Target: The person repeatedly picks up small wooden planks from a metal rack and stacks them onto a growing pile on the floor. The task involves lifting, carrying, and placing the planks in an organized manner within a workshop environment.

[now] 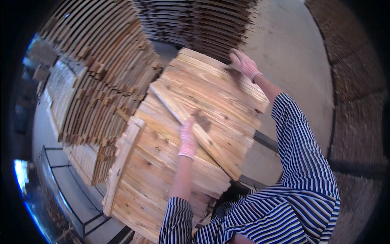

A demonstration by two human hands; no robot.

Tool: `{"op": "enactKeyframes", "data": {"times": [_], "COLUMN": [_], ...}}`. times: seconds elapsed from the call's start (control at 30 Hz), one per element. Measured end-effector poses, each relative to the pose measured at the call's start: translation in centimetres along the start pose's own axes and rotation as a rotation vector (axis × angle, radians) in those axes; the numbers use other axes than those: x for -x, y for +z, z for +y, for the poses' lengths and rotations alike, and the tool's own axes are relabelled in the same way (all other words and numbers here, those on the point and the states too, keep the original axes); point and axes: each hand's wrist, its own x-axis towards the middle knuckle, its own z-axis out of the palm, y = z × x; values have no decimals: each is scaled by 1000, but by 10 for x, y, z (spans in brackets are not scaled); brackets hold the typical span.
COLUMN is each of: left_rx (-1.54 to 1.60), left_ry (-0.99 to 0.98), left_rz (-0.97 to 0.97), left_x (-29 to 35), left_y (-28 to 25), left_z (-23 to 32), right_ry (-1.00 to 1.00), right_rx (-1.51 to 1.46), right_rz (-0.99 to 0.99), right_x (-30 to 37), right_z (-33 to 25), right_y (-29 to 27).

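A large panel of pale wooden boards (158,158) lies slantwise in front of me. Across its middle, at an angle to the boards, runs a loose-looking wooden batten (211,148). My left hand (187,138), in a pink glove with a white cuff, is closed around the batten near its middle; part of the fingers is hidden. Beside it a dark patch shows on the wood. Over the panel's far right edge is my right hand (244,65), gloved alike, fingers stretched out and slightly blurred, with nothing visible in it. A second batten (124,166) lies along the panel's left end.
Tall stacks of slatted wooden panels (97,77) stand at the left, with another dark stack (199,20) straight ahead. A dark metal frame (67,195) is at lower left. Concrete floor (292,61) stretches to the right, beside a wall of brown stacks (353,122).
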Motion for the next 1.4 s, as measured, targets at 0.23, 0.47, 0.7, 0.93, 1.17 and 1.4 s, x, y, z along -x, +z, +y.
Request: {"op": "enactKeyframes", "data": {"times": [0.23,0.47,0.7,0.93,1.17,1.4], "left_rx": [129,7,-1284,-2184,-2179,-1918], "left_ry": [-4,65,463,715,662,704], "left_rz": [-107,-128,-318,-36,-30,-92], "left_x": [8,70,119,144,142,148], "left_y": [28,95,90,16,24,13], "left_z": [12,-13,-40,-72,-70,-56], "right_ry": [-238,-174,282,473,624,232], "right_rx": [-302,-32,-555,-871,-977,-809], "right_rz": [-142,-545,-322,-29,124,-106], "right_x": [136,311,407,487,506,447], "right_z": [-68,-149,-89,-126,-148,-167], "right_y": [-47,-42,-49,13,35,-38]}}
